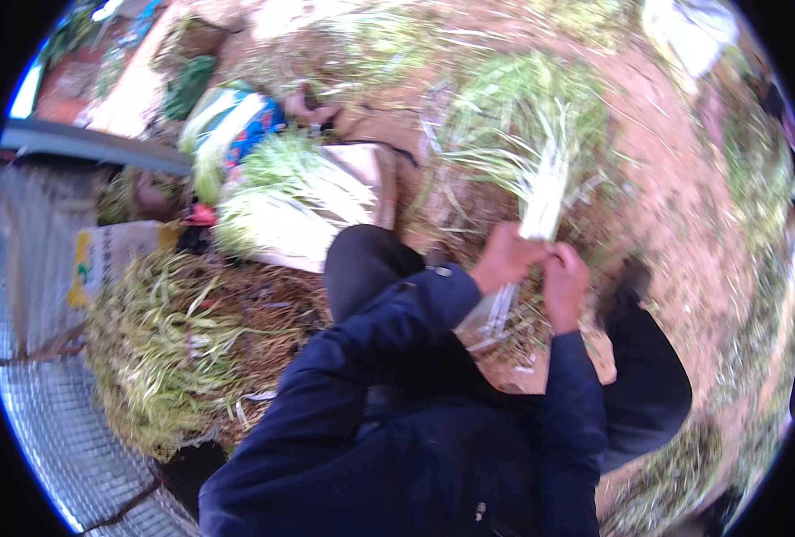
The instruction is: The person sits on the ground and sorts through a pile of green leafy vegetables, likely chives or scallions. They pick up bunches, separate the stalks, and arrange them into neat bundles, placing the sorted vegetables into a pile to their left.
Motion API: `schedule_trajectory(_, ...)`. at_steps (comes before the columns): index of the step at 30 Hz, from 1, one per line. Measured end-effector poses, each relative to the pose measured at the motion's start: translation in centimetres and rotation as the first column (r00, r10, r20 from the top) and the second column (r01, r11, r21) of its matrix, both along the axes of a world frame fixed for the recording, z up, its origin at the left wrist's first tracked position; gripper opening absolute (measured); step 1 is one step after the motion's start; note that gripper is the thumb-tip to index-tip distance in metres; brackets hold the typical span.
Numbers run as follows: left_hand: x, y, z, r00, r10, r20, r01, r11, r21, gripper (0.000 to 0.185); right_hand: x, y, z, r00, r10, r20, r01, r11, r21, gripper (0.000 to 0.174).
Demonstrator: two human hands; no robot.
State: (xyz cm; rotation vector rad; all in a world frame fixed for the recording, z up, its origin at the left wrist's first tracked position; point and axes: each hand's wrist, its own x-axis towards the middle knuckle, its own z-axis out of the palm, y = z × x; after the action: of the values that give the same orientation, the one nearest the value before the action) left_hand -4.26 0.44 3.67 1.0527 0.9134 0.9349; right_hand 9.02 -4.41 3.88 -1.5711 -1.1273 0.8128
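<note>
My left hand (510,256) is closed around the base of a bundle of long green-and-white leafy stalks (545,194), whose green tops fan out away from me. Close against it, my right hand (565,275) has its fingers bent at the lower end of the same bundle; whether it grips the stalks or something thin cannot be told. Pale thin strips (500,310) hang or lie below my left hand. Beyond the bundle, loose green leaves (518,80) cover part of the ground.
Bundled stalks (276,221) lie on a light sack (360,158) ahead to the left. A heap of leaves and roots (169,342) sits beside my left leg. A printed sack (119,258) and a metal bar (95,144) are farther left. Plant litter covers the soil at right.
</note>
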Motion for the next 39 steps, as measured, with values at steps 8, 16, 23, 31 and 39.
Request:
schedule_trajectory(8,0.7,0.0,-1.0,0.993,0.112,0.030,-0.108,0.989,-0.099,0.008,0.3,-0.3,0.2,0.996,-0.016,-0.083,0.005,0.991,-0.137,0.014)
schedule_trajectory(16,-2.4,4.2,4.6,0.976,0.210,-0.057,-0.217,0.955,-0.203,0.009,0.6,-1.8,-0.1,0.720,0.110,-0.685,-0.150,0.989,0.001,0.008)
schedule_trajectory(23,-3.2,6.0,6.8,0.948,0.317,-0.006,-0.314,0.939,-0.141,0.009,5.9,-10.8,-16.1,0.516,0.807,0.288,-0.284,0.478,-0.831,0.024)
schedule_trajectory(31,-3.1,5.0,5.4,0.989,0.148,0.020,-0.145,0.982,-0.122,0.012,0.9,-2.1,0.0,0.973,0.221,0.073,-0.214,0.973,-0.087,0.030)
schedule_trajectory(39,-2.2,5.3,5.6,0.988,0.128,0.090,-0.105,0.969,-0.224,0.026,-0.6,-2.1,-1.6,0.827,0.207,-0.523,-0.251,0.968,-0.015,0.025)
